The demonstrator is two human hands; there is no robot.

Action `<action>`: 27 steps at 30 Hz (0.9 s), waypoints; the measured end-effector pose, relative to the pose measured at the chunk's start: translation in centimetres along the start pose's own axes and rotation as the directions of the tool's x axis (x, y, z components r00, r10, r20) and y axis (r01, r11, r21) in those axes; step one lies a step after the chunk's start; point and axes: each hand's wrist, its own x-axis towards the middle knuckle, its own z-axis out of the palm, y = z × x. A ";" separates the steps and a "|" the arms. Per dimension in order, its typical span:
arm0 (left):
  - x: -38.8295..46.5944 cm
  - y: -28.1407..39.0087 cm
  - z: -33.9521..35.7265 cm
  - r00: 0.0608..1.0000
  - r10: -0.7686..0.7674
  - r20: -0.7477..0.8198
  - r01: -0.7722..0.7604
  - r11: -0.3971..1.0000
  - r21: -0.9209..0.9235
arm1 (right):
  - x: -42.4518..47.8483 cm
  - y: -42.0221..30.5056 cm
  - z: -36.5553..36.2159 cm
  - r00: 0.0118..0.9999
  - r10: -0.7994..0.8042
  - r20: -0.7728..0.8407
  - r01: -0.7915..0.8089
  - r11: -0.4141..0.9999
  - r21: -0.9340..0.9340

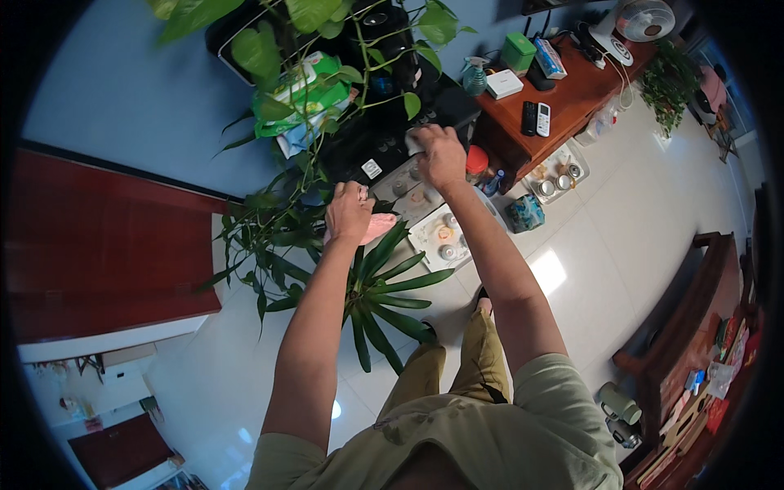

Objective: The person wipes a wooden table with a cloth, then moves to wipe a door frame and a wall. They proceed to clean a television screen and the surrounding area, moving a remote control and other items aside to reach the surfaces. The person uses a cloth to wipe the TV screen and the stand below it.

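My left hand is closed around a small clear item, probably a little cup, and a pink cloth hangs below its fingers. My right hand grips a whitish object at the edge of a glossy black cabinet; blur and the fingers hide what it is. A white sticker marks the cabinet top between both hands. Beneath my right forearm, a white tray holds several small lidded jars or cups, and the cabinet's shiny front mirrors them.
Trailing pothos and green-packed wipes crowd the black cabinet. A broad-leaved plant rises near my legs. A red-lidded jar stands beside a wooden cabinet bearing remotes. Another tray and a blue-green pack sit on the floor.
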 end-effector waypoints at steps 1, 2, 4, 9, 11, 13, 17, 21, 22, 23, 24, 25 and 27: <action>-0.8 0.2 -0.2 1.000 0.003 -0.008 -0.003 0.999 -0.049 | -0.3 -0.4 0.1 0.998 0.043 -0.035 -0.042 0.999 0.002; -2.2 0.2 -0.6 1.000 -0.012 0.003 0.012 0.997 -0.079 | -1.1 -1.0 0.8 0.999 0.030 -0.028 -0.032 0.998 -0.058; -5.9 -1.4 -0.1 0.999 -0.035 0.040 0.039 0.994 -0.105 | -3.1 -3.6 2.3 0.999 0.021 -0.039 -0.025 0.994 -0.105; -13.9 -2.7 1.3 0.919 -0.288 0.271 0.333 0.932 -0.139 | -6.4 -11.2 6.0 0.998 -0.058 0.026 0.057 0.998 0.030; -14.7 -2.5 1.5 0.919 -0.296 0.259 0.349 0.917 -0.192 | -7.1 -12.8 6.4 0.992 -0.123 -0.011 0.123 0.990 0.074; -14.7 -2.1 1.4 0.920 -0.315 0.234 0.364 0.909 -0.205 | -7.2 -11.7 6.0 0.964 -0.254 0.076 0.244 0.962 0.123; -12.2 -2.2 1.1 0.960 -0.268 0.079 0.279 0.937 -0.211 | -7.9 -7.2 3.2 0.863 -0.399 0.310 0.313 0.904 0.291; -6.1 0.0 0.1 0.996 -0.049 -0.078 0.042 0.995 -0.094 | -13.8 0.4 3.3 0.912 0.150 0.381 -0.313 0.855 0.413; -4.2 0.5 -0.1 1.000 -0.002 -0.022 0.002 1.000 -0.026 | -15.1 2.9 3.7 0.865 0.347 0.364 -0.492 0.729 0.475; -2.4 0.8 -0.5 0.999 0.037 0.035 -0.038 0.998 0.046 | -15.9 5.0 3.9 0.772 0.522 0.362 -0.631 0.558 0.540; -1.0 1.2 -1.1 0.995 0.061 0.080 -0.071 0.990 0.123 | -16.1 6.3 3.2 0.755 0.589 0.289 -0.612 0.476 0.632; 0.4 1.6 -1.6 0.989 0.087 0.123 -0.110 0.974 0.196 | -15.6 7.6 2.2 0.724 0.655 0.214 -0.571 0.397 0.718; 2.7 0.5 -1.3 0.971 0.116 0.211 -0.170 0.952 0.255 | -13.0 10.5 0.9 0.691 0.712 0.130 -0.494 0.332 0.804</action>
